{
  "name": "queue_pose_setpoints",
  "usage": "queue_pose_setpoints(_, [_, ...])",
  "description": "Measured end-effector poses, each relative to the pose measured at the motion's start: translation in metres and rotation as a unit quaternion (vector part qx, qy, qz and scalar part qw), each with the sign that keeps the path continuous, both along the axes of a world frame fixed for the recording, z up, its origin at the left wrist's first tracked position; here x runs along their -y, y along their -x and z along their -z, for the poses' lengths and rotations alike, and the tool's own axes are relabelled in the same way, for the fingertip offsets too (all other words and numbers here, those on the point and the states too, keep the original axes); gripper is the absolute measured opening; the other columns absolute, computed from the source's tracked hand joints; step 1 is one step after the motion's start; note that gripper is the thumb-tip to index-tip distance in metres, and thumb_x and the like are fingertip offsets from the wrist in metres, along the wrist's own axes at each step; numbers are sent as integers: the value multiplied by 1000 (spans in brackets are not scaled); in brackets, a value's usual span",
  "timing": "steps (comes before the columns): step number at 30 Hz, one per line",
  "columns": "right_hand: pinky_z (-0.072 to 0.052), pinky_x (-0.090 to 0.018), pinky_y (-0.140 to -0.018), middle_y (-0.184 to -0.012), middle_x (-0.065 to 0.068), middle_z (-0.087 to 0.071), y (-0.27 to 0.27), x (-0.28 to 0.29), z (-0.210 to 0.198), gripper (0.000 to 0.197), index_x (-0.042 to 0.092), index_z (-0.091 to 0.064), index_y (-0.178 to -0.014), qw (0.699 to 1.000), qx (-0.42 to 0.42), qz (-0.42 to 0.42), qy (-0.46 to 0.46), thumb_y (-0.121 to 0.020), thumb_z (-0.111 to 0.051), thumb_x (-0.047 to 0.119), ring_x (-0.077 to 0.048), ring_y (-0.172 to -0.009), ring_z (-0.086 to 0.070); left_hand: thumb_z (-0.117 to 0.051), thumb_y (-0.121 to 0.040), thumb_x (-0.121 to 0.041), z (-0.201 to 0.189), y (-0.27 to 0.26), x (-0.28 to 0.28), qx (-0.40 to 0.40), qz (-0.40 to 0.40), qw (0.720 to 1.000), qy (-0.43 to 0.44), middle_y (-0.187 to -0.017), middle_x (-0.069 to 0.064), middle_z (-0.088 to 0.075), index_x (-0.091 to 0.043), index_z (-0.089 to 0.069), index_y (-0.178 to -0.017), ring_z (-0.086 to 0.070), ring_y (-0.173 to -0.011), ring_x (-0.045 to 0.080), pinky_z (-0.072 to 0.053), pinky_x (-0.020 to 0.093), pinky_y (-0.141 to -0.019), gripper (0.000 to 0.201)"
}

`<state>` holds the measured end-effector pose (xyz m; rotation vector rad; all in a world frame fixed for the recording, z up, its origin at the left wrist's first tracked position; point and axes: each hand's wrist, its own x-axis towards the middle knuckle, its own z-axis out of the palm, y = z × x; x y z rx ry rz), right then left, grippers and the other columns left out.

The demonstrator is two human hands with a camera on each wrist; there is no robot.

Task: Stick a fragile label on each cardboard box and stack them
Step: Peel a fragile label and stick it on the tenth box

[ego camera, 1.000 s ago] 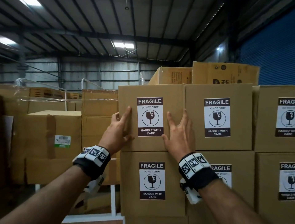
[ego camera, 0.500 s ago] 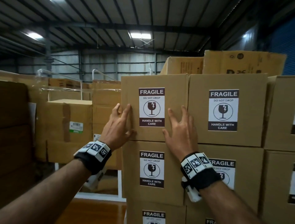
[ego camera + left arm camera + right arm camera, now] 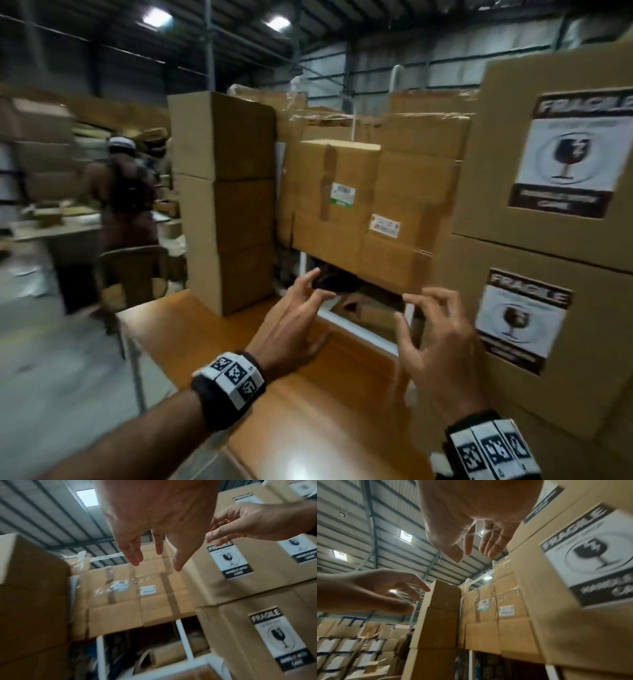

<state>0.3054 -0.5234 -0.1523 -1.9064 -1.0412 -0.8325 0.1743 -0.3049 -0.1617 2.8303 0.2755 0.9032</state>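
Head view: left hand (image 3: 294,329) and right hand (image 3: 436,339) hover empty, fingers (image 3: 416,301) loosely spread, over the tabletop (image 3: 308,411) beside 2 labelled boxes (image 3: 534,346).

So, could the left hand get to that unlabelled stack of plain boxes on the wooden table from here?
Probably yes: the left hand is open and empty, and nothing stands between it and the plain stack just ahead on the table.

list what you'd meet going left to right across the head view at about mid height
person in dark clothes → tall unlabelled box stack → wrapped boxes with small stickers → upper fragile label on the labelled stack
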Motion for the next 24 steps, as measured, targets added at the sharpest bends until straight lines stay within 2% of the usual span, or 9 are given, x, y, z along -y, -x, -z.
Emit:
queue_pose_setpoints(3, [-57,-32,-76,-119,5,-51,14,-45,26,30,27,-67,-118,997,-23,-33,70,-90,-71,34,-12,-103,-55,-65,-96,-48,42,46,-51,-13,-50,997,53,-166,1,-17,-30,-44,-141,-53,-130,17,-50,25,-103,52])
queue_pose_setpoints(6, [-47,-21,-74,-112,8,-53,27,-95,45,28,27,-67,-116,993,-26,-45,108,-91,-68,38,-8,-96,-53,-63,-97,-51,72,88,-107,-10,-102,990,94,-162,-3,-25,-31,-46,-140,-53,-130,14,-43,19,-100,51])
queue_pose_setpoints(8, [-44,-18,-73,-111,10,-52,36,-132,55,27,28,-66,-116,990,-46,-48,120,-92,-66,40,-5,-94,-51,-62,-97,-51,83,110,-146,-1,-124,986,109,-157,-4,-29,-30,-48,-140,-48,-135,14,-40,20,-104,50])
queue_pose_setpoints(11, [-46,-18,-75,-112,9,-53,46,-186,72,27,26,-66,-118,989,-55,-66,124,-94,-66,38,-5,-96,-53,-60,-98,-51,93,132,-204,6,-149,981,124,-156,-4,-32,-29,-48,-141,-48,-135,14,-42,24,-105,50])
queue_pose_setpoints(15, [-38,-9,-66,-111,12,-50,57,-248,92,24,27,-65,-118,982,-69,-90,151,-96,-67,36,-1,-94,-50,-61,-98,-51,102,142,-260,5,-180,972,151,-155,-2,-36,-29,-47,-141,-50,-133,17,-49,33,-106,51])
queue_pose_setpoints(17, [-38,-8,-64,-112,13,-49,57,-279,100,25,28,-64,-119,978,-74,-104,165,-96,-67,37,0,-93,-50,-61,-97,-51,101,139,-287,5,-180,971,160,-153,-2,-37,-29,-47,-142,-50,-132,17,-49,36,-107,52])
queue_pose_setpoints(20, [-40,-9,-68,-114,12,-50,44,-331,100,28,28,-64,-123,977,-54,-124,167,-97,-65,39,0,-95,-51,-62,-97,-51,82,130,-329,15,-179,971,160,-150,-3,-38,-29,-45,-144,-50,-128,15,-52,40,-104,55])
queue_pose_setpoints(24, [-42,-13,-72,-116,9,-52,19,-398,69,35,25,-63,-128,979,-62,-152,122,-97,-64,41,-5,-99,-54,-64,-96,-48,44,120,-376,40,-199,970,133,-141,-3,-44,-27,-47,-142,-53,-123,15,-53,39,-102,54])
